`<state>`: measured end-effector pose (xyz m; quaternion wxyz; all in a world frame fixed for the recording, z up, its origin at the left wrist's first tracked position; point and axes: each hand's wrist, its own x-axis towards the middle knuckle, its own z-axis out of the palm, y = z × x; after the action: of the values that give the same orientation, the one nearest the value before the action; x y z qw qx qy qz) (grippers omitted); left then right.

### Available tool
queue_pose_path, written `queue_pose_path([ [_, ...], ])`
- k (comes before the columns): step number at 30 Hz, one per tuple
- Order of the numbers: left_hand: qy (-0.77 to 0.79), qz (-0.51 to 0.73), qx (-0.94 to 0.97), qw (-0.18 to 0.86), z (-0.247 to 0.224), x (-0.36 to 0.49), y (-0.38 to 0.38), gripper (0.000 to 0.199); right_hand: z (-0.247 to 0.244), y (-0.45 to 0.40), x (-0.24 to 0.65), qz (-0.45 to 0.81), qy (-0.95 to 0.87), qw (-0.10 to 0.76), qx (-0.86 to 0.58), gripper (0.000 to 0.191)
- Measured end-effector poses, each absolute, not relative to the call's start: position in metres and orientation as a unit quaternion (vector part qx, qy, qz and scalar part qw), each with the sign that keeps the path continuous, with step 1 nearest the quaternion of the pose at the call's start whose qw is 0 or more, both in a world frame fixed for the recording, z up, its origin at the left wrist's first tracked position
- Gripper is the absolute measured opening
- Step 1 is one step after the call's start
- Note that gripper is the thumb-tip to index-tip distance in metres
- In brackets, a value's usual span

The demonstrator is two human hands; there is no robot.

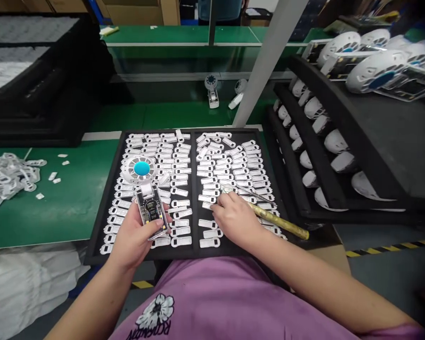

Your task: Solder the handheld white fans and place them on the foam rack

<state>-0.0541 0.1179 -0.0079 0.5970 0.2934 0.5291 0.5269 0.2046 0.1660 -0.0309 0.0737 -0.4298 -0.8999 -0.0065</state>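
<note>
A small white fan unit [151, 210] with a round head, blue centre and clear body showing a circuit board is gripped by my left hand [136, 233], thumb across its lower end. Under both hands lies a black tray [194, 189] holding rows of small white plates [181, 241], each with a dark window. My right hand [235, 217] is over the tray's right half, fingers curled down at a white plate [208, 206]. A yellow-handled tool [279, 220] lies beside and partly under that hand, its thin metal shaft over the plates.
Clear plastic parts [10, 177] are piled at the left on the green table [71, 198]. Black trays [31, 104] are stacked back left; foam trays [340, 141] with white fan units stand right. A pale post [269, 61] rises behind the tray. A person [225, 9] stands beyond.
</note>
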Motion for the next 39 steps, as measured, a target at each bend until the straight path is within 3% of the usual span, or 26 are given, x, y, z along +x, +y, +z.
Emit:
queue_pose_path([
  [7,0.483,0.524,0.33,0.619,-0.006,-0.045,0.12,0.046,-0.035,0.159,0.201,0.004,-0.903,0.044,-0.428,0.018],
  [13,0.472,0.478,0.37,0.642,-0.008,-0.038,0.125,0.058,-0.028,0.157,0.201,-0.002,-0.905,0.017,-0.425,0.018],
  [18,0.493,0.47,0.405,0.61,-0.004,-0.027,0.131,0.059,-0.027,0.152,0.194,-0.002,-0.89,0.01,-0.455,0.008],
  [22,0.521,0.443,0.457,0.569,0.0,-0.015,0.14,0.075,-0.013,0.151,0.198,0.05,-0.87,0.125,-0.474,0.021],
  [27,0.501,0.403,0.495,0.585,0.004,0.008,0.149,0.104,0.019,0.151,0.205,0.253,-0.81,0.258,-0.462,0.032],
  [33,0.416,0.411,0.49,0.646,0.005,0.035,0.152,0.105,0.022,0.154,0.21,0.515,-0.572,0.356,-0.529,0.033],
  [39,0.461,0.372,0.529,0.608,0.005,0.048,0.149,0.099,0.016,0.156,0.21,0.563,-0.486,0.419,-0.521,0.031],
])
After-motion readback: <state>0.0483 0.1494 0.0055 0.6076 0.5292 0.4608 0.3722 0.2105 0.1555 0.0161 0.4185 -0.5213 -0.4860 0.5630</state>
